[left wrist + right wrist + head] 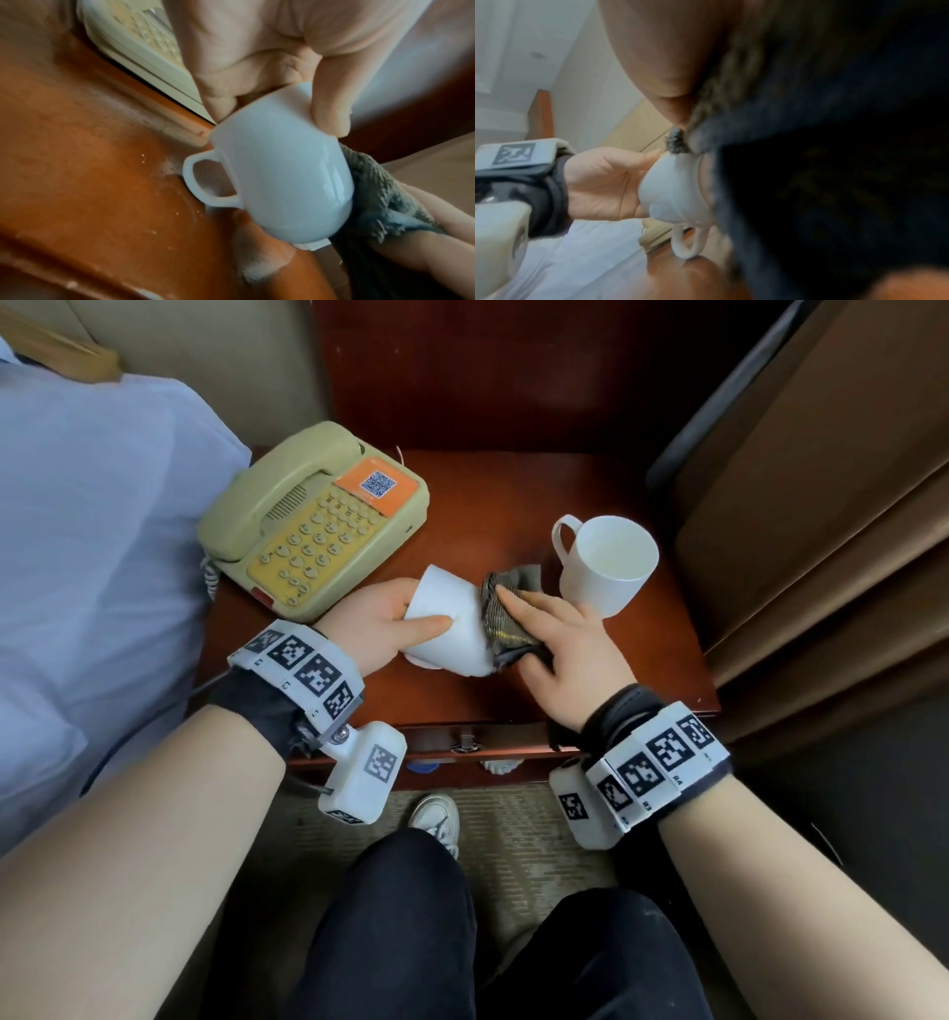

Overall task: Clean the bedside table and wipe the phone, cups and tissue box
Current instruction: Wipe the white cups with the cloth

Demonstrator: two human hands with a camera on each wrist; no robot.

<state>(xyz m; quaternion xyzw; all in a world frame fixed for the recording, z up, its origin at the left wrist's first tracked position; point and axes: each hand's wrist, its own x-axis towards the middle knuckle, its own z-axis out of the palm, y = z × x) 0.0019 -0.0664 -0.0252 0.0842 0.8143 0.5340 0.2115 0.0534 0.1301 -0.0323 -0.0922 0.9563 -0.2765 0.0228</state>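
Observation:
My left hand (426,613) grips a white cup (447,618) that lies tilted on its side just above the red-brown bedside table (590,670). In the left wrist view the cup (280,178) has its handle pointing down at the table (77,182). My right hand (534,629) holds a grey-brown cloth (506,613) wrapped over the cup's right end. The cloth (834,162) fills most of the right wrist view, beside the cup (675,192). A second white mug (606,562) stands upright to the right. A beige phone (313,521) sits at the back left.
A bed with a light blue sheet (102,531) borders the table on the left. Brown curtains (821,505) hang close on the right. A drawer front (462,747) lies under the table's near edge. My dark-trousered legs and a white shoe (436,819) are below.

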